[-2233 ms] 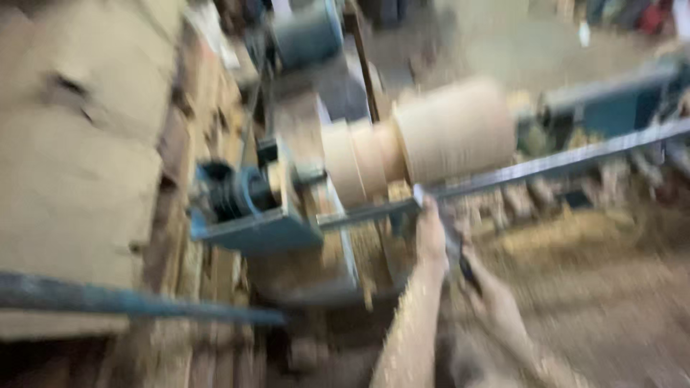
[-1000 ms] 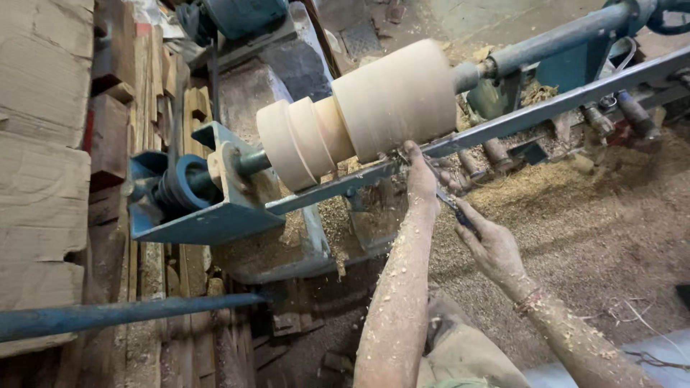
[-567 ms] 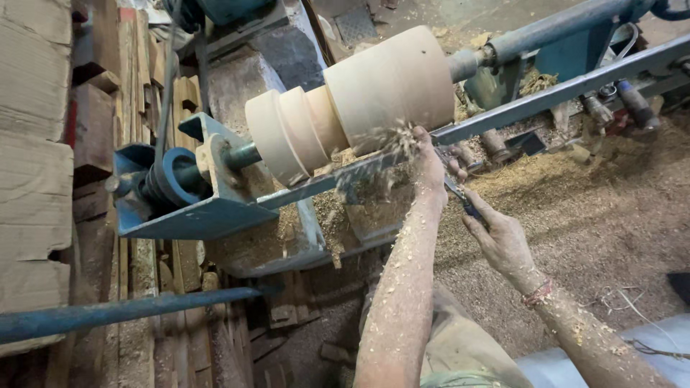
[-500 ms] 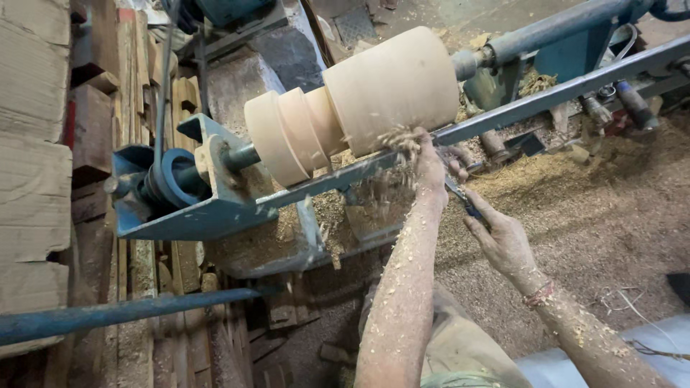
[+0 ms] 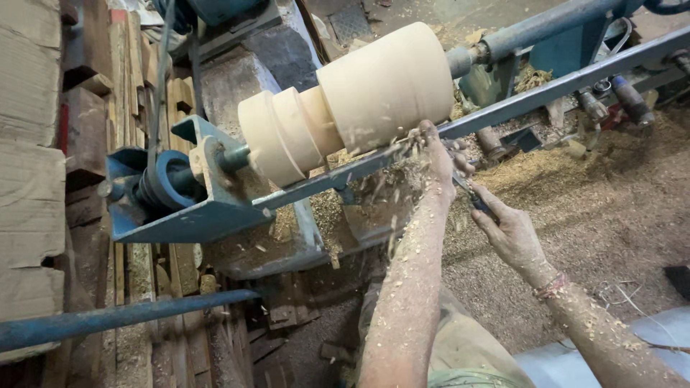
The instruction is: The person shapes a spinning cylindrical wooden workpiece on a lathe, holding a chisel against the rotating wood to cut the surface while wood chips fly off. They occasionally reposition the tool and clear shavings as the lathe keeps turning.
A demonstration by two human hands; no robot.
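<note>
Pale wooden workpiece mounted crosswise on a blue lathe, between the pulley end at left and the tailstock shaft at right. Smooth, light cream, stepped: a broad thick cylinder on the right, narrowing through a waist to two thinner disc-like rings on the left. Left hand pressed on the long grey tool rest bar just below the thick cylinder, fingers curled over the blade end of a turning chisel. Right hand clenched round the chisel's handle, lower and further back. Shavings flying under the left hand, dusting both forearms. Sawdust heaped on the floor; stacked planks at left.
</note>
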